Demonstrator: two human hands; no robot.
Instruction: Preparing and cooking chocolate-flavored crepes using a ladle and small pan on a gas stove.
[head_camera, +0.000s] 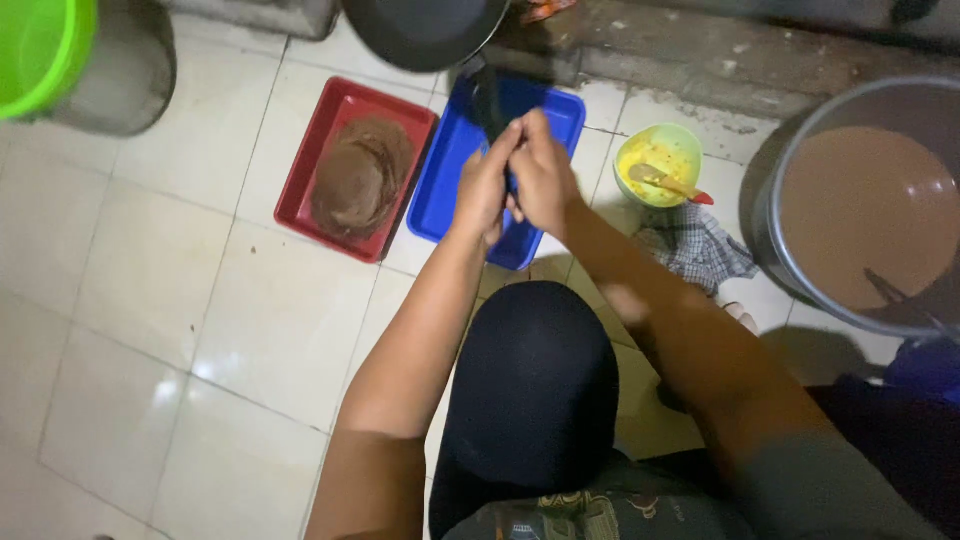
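Note:
My left hand (483, 190) and my right hand (546, 178) are clasped together around the dark handle (490, 105) of a black pan (425, 28) at the top of the view. The handle runs down from the pan into my hands, above an empty blue tray (445, 195) on the tiled floor. Left of it lies a red tray (300, 190) with a stack of thin brown round sheets (360, 175). My knee in dark cloth (535, 390) is below my hands.
A big grey pot (770, 220) of brown batter with a ladle stands at the right. A small yellow-green bowl (680, 150) with a spoon sits by a checked cloth (695, 245). A green bucket (40, 50) is top left. White floor tiles stretch lower left.

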